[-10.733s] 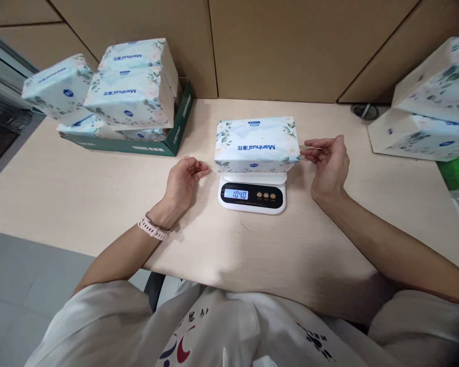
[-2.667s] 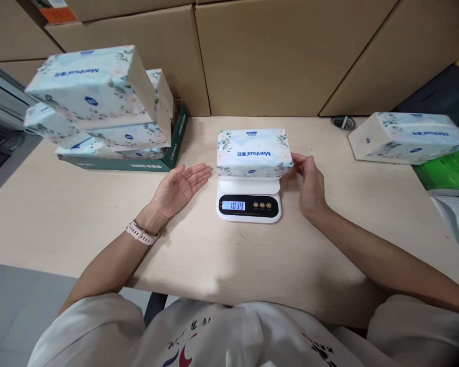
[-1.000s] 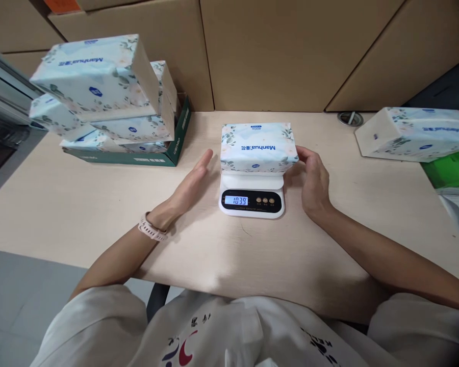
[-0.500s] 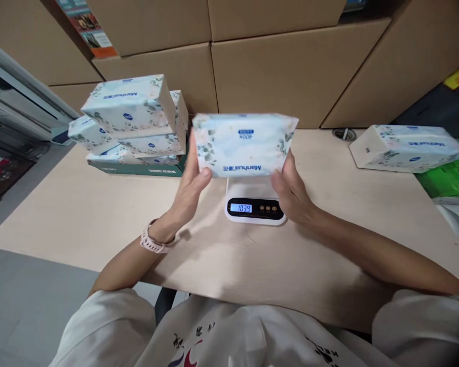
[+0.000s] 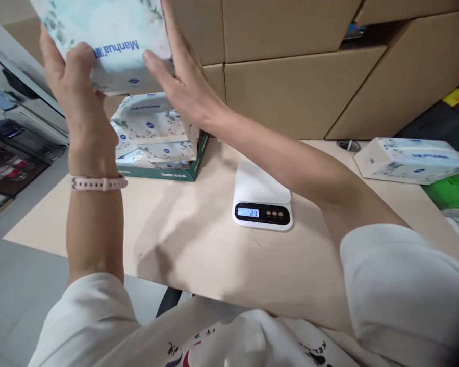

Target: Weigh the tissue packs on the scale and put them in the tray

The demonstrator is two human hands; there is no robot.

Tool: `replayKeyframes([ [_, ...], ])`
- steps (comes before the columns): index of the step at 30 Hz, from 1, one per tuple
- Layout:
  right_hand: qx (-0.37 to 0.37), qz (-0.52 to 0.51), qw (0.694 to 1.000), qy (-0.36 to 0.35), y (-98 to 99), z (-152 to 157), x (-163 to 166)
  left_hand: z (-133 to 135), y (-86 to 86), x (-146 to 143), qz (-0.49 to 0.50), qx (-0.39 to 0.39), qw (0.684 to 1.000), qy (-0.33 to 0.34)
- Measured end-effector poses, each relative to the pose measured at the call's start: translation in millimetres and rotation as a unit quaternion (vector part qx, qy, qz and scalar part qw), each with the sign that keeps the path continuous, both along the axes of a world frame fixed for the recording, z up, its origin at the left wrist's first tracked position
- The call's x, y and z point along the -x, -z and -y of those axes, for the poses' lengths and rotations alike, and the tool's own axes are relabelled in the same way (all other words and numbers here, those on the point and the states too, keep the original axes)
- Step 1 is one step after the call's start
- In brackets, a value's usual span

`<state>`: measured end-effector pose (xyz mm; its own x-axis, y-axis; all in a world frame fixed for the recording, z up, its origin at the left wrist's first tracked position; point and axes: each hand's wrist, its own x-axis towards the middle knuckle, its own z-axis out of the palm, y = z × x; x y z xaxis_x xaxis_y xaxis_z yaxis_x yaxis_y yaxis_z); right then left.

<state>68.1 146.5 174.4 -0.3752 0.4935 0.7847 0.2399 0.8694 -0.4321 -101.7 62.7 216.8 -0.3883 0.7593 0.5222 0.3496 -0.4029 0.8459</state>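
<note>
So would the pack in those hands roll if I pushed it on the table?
Probably not: the pack looks boxy and flat-sided, so it would likely slide. It may squash a little too, because its wrapper looks soft.

Held pack [image 5: 112, 30] glossy plastic; scale [image 5: 261, 196] smooth plastic.

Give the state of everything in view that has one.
Held tissue pack: up in the air, between both hands
Left hand: gripping its left side
Right hand: gripping its right side
Scale: on, display showing 2.7
Green tray: loaded with stacked packs
Far-right pack: lying unheld
Wristband: fastened
</note>
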Motion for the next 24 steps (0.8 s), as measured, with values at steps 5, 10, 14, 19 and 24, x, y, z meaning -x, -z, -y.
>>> replayKeyframes([
  [5, 0.143, 0.097, 0.98, 0.098, -13.0, 9.0, 14.9, -20.7, -0.5, 24.7, 0.061, 0.059, 0.996, 0.009],
  [10, 0.178, 0.082, 0.975, 0.108, -14.3, 11.1, 12.5, -36.8, 12.9, 36.8, 0.114, 0.067, 0.991, -0.011],
  [14, 0.204, 0.061, 0.972, 0.104, -6.7, -2.0, 13.7, -43.3, 20.3, 39.8, 0.087, 0.056, 0.995, 0.009],
  [19, 0.188, 0.063, 0.975, 0.099, -5.6, -4.6, 6.2, -46.1, 16.3, 25.7, 0.056, 0.121, 0.991, 0.029],
  [24, 0.218, 0.063, 0.971, 0.073, -7.1, -21.4, 8.0, -48.1, 11.8, 38.7, 0.056, 0.141, 0.986, 0.074],
])
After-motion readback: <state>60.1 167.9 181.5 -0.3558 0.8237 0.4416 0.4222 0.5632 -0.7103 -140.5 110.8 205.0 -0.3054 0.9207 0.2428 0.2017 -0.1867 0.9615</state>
